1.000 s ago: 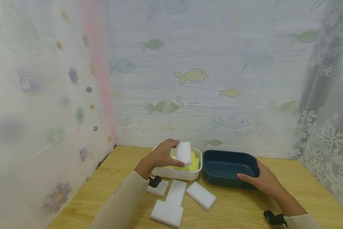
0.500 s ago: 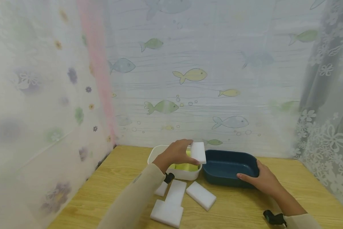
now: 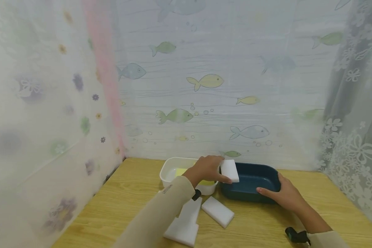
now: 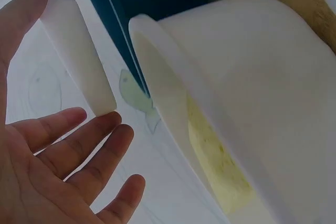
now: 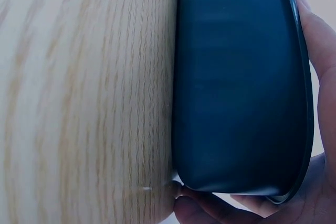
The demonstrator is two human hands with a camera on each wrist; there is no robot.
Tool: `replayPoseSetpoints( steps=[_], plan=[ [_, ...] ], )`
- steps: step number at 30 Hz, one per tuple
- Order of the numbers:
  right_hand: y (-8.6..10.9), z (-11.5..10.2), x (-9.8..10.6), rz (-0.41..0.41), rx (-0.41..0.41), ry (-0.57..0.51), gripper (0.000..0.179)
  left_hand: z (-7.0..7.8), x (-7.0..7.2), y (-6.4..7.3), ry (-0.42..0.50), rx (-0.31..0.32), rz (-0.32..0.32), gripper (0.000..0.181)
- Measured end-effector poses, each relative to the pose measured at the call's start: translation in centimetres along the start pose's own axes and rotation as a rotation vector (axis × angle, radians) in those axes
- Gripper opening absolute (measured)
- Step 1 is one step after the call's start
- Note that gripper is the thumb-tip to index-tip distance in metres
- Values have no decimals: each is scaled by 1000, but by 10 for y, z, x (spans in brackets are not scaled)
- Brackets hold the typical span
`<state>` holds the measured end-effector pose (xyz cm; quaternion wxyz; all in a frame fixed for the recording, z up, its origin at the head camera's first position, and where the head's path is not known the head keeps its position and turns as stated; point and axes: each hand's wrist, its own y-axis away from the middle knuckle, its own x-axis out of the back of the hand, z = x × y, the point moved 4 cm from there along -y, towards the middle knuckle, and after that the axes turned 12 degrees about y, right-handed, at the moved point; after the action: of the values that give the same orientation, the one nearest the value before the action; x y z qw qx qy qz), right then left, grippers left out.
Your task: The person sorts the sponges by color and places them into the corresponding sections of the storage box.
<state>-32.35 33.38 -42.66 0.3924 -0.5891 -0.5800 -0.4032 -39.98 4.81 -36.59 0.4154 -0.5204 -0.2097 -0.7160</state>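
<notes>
My left hand pinches a white sponge block by its ends between thumb and fingertips, over the left end of the dark blue bin. In the left wrist view the sponge stands tilted, with the ring and little fingers off it. My right hand grips the right end of the blue bin, its thumb over the rim and its fingers round the end wall. The inside of that bin shows no contents where it is visible. Beside it, partly hidden by my left arm, a white bin holds yellow sponges.
In front of the bins, several white sponge blocks lie on the wooden table: one angled block and an overlapping pair, partly covered by my left sleeve. A fish-print curtain hangs behind the table.
My left hand has carried the white sponge block rightward, from above the white bin to over the blue bin's left end. My right hand has stayed on the blue bin.
</notes>
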Motion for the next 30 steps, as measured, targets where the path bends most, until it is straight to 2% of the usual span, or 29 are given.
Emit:
replayPoseSetpoints(
  steps=[7,15,21,30],
  plan=[
    [-2,3,-1,5,7,-4,128,11,-10,-13,-73,-15,-10,79],
    [-3,4,-4,18,5,-8,130,17,-8,-17,-83,-27,-19,73],
    [-3,3,-3,23,5,0,130,19,-7,-18,-120,-10,-44,76],
    [-3,3,-2,6,-2,7,129,19,-17,-18,-169,-1,-87,77]
  ],
)
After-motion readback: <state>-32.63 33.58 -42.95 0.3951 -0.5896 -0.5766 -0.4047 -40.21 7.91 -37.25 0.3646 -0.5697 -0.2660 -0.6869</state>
